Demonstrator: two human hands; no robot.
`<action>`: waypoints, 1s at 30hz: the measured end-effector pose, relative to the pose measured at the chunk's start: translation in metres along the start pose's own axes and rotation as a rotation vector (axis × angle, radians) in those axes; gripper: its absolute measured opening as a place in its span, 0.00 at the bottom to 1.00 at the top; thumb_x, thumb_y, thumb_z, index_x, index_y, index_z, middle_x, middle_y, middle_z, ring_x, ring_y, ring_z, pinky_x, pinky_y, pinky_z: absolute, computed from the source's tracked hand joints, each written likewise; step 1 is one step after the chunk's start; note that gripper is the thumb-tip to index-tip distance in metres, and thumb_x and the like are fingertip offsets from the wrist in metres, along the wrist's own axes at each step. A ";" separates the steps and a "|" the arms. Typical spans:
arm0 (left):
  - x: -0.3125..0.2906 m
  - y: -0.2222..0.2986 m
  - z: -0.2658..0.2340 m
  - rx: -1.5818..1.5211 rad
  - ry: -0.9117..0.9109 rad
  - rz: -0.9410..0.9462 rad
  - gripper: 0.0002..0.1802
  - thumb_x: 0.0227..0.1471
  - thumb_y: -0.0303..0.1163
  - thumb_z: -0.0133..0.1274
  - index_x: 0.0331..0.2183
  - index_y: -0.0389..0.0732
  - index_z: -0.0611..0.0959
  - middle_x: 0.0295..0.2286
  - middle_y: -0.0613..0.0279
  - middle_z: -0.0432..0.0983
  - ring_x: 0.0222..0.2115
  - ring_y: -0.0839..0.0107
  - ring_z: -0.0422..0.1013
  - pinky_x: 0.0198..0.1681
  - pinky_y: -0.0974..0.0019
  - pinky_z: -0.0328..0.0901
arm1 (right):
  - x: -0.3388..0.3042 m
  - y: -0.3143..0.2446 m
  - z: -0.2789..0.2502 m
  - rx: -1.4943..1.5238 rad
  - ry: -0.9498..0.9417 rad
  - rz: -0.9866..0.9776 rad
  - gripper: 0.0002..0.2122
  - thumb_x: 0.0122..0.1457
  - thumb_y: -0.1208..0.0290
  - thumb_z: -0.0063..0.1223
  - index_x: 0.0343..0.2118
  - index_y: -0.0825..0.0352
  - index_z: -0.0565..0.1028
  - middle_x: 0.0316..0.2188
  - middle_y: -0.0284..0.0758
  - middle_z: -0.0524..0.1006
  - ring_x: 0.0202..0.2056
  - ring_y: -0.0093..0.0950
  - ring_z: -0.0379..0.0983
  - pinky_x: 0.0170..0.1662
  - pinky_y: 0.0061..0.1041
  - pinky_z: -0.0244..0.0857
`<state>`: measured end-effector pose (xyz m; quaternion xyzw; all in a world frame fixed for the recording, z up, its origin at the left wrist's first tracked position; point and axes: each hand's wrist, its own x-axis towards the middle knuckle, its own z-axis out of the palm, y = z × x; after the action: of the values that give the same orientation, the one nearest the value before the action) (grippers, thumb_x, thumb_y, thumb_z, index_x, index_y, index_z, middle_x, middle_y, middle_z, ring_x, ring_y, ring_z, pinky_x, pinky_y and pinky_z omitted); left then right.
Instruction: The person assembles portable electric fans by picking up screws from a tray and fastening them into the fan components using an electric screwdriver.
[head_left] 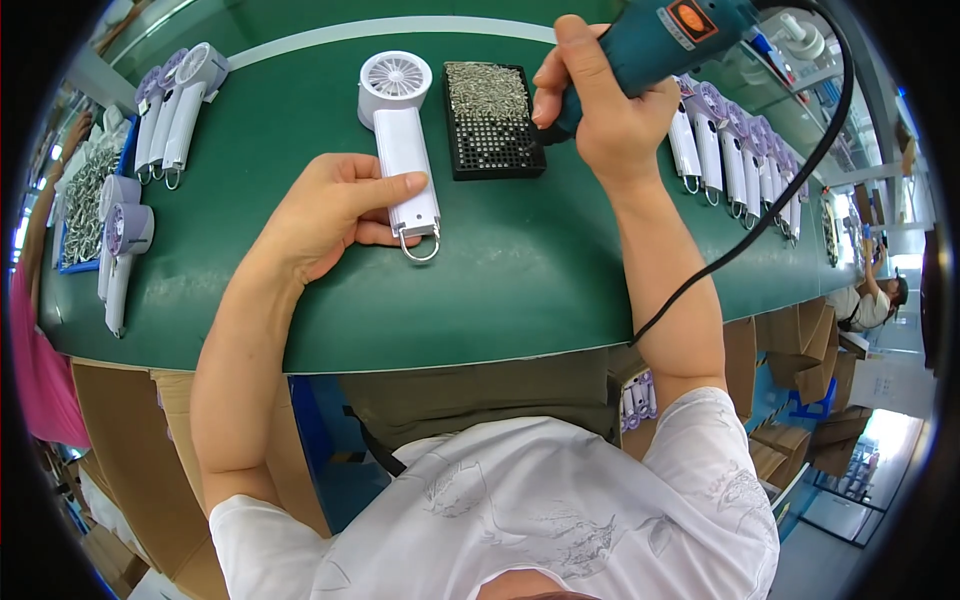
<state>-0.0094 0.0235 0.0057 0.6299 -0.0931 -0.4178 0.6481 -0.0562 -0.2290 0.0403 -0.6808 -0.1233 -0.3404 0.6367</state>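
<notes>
My left hand [340, 205] grips a white handheld fan [403, 150] by the lower part of its handle, thumb across the front. The fan's round grille points up the table, and a metal loop hangs at the handle's bottom end. My right hand [612, 110] is wrapped round a teal electric screwdriver [665, 45] with a black cable. Its dark tip is at the right edge of a black screw tray [500, 165]. Small metal screws fill the tray's far part in a heap, while others sit in rows of holes nearer me.
White and lilac fans stand in a row at right [735, 150]; more lie at far left [185, 110] and near left [122, 245]. A blue bin [68, 268] holds metal loops. The screwdriver's cable [770, 215] crosses my right forearm. Cardboard boxes [130, 450] stand below the green table [480, 280].
</notes>
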 end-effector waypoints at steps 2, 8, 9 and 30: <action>-0.003 0.000 0.003 0.007 -0.013 -0.022 0.20 0.59 0.32 0.60 0.44 0.24 0.78 0.36 0.48 0.81 0.34 0.64 0.81 0.39 0.63 0.80 | 0.000 -0.003 0.004 -0.023 -0.001 -0.012 0.08 0.64 0.72 0.60 0.32 0.70 0.77 0.20 0.37 0.78 0.16 0.25 0.73 0.20 0.25 0.68; -0.004 -0.007 0.017 -0.055 -0.011 0.019 0.21 0.57 0.34 0.64 0.42 0.23 0.80 0.34 0.50 0.81 0.32 0.67 0.81 0.39 0.65 0.79 | 0.001 -0.001 0.002 -0.016 0.061 0.004 0.08 0.64 0.70 0.61 0.33 0.71 0.77 0.19 0.37 0.77 0.16 0.25 0.73 0.19 0.25 0.67; -0.004 -0.007 0.018 -0.056 -0.010 0.019 0.21 0.57 0.34 0.64 0.42 0.23 0.80 0.34 0.50 0.81 0.32 0.67 0.81 0.39 0.65 0.79 | 0.001 -0.001 0.002 -0.015 0.059 0.005 0.08 0.64 0.70 0.61 0.33 0.71 0.77 0.19 0.37 0.77 0.16 0.25 0.73 0.19 0.25 0.67; -0.003 -0.013 0.018 -0.040 0.000 0.034 0.16 0.59 0.31 0.62 0.41 0.27 0.80 0.34 0.54 0.82 0.32 0.70 0.81 0.39 0.66 0.79 | -0.033 -0.048 0.022 0.491 -0.268 0.013 0.22 0.75 0.51 0.31 0.50 0.63 0.76 0.28 0.28 0.74 0.18 0.23 0.67 0.22 0.26 0.62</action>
<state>-0.0284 0.0142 -0.0010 0.6151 -0.0950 -0.4086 0.6676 -0.1026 -0.1917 0.0583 -0.5458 -0.2808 -0.2033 0.7628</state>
